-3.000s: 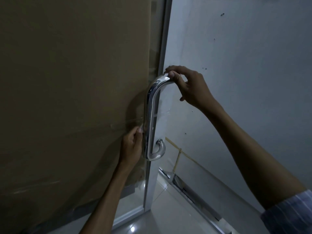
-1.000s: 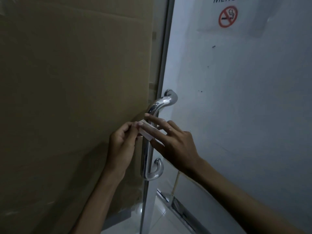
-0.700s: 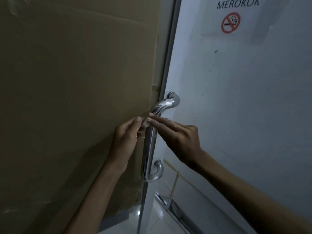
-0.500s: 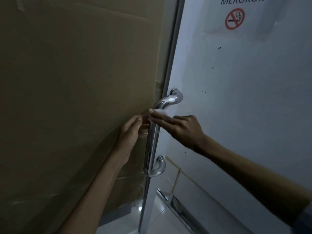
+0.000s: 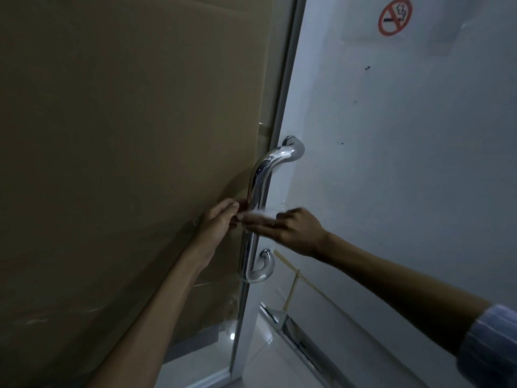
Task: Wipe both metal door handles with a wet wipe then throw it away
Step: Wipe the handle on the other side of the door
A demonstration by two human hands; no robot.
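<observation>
Dim light; some motion blur at the hands.

A chrome door handle is fixed upright along the right edge of a glass door, which is backed with brown cardboard. At about mid-height of the handle a white wet wipe is held against the bar. The left hand is set at the cardboard side of the bar, fingertips pinched on the wipe's left end. The right hand is set at the wall side, fingers extended toward the bar with the wipe lying along them; whether the thumb clamps the wipe cannot be told through the blur.

Progress, as judged: wiping of this handle is under way, at mid-bar. The upper bend and the lower curl are uncovered by the wipe; whether they are already cleaned cannot be read. A second handle is not seen, so it is taken as possibly still to do. The wipe is not yet thrown away, and no bin is in view.

A no-smoking sign is noted near the upper edge of the grey wall.
</observation>
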